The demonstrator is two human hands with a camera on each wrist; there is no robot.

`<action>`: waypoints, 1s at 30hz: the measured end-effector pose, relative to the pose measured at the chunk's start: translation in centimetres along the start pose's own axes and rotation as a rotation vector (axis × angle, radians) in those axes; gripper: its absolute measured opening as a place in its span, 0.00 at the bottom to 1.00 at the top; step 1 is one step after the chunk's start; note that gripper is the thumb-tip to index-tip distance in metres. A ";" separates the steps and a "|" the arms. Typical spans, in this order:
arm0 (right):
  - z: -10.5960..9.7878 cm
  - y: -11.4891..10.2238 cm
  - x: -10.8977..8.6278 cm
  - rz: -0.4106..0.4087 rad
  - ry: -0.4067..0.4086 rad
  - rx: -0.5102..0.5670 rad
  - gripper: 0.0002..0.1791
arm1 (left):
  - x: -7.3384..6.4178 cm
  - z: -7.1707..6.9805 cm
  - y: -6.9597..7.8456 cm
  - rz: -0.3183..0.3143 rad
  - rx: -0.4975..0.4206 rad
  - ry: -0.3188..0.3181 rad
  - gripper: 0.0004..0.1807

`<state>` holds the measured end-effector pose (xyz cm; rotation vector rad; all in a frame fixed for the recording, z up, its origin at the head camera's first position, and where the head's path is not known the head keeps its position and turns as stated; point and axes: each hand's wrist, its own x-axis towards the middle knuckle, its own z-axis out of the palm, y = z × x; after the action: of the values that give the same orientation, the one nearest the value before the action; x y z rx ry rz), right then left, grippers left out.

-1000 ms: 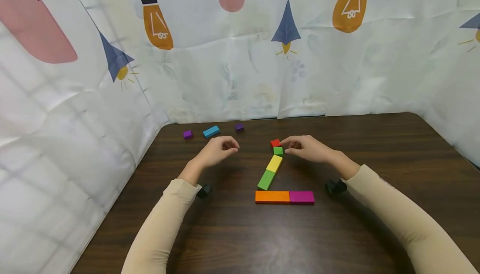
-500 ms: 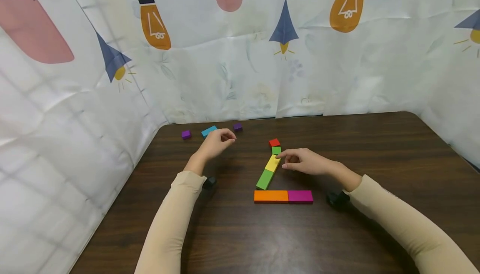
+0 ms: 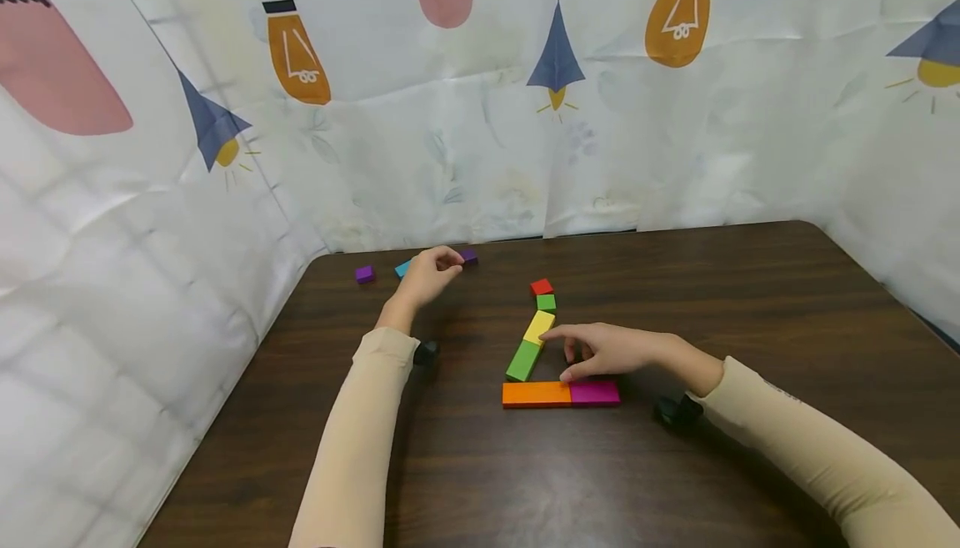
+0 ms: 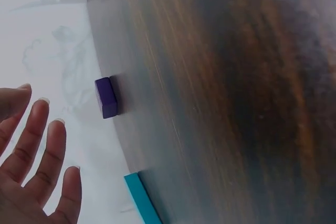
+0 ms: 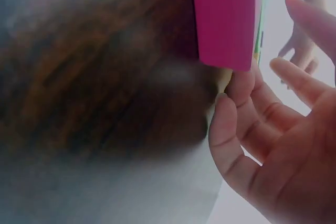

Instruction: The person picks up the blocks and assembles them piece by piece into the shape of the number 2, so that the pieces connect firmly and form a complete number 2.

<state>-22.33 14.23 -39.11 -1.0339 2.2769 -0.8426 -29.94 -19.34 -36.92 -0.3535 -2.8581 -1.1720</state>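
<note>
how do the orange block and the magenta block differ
The orange block is longer; the magenta block is shorter. In the head view, the orange block forms the left part of their row, the magenta block the right. Both lie flat on the table, end to end.

On the table (image 3: 465,465), a smooth surface with brown wood grain is shown, by which light is softly reflected. The white hanging sheet (image 3: 375,173) is creased and faintly shiny; whether cloth or plastic is used cannot be told. The sleeves (image 3: 352,439) are made of matt cloth. The orange block (image 3: 534,395) and magenta block (image 5: 228,19) are seen with smooth, evenly coloured faces.
</note>
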 end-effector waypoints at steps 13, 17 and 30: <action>0.3 0.3 0.1 -0.049 -0.059 -0.073 0.46 | 1.6 0.8 -1.4 -0.044 0.024 0.000 0.19; 0.3 0.3 0.0 -0.039 -0.053 -0.112 0.46 | 2.1 1.0 -1.5 -0.064 0.023 0.008 0.19; -0.1 0.1 0.0 0.003 -0.065 -0.142 0.45 | 3.8 1.7 -1.7 -0.112 0.019 -0.003 0.20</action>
<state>-22.48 14.36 -39.10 -1.1029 2.3093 -0.6442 -33.91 -18.60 -38.91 -0.1963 -2.9239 -1.1603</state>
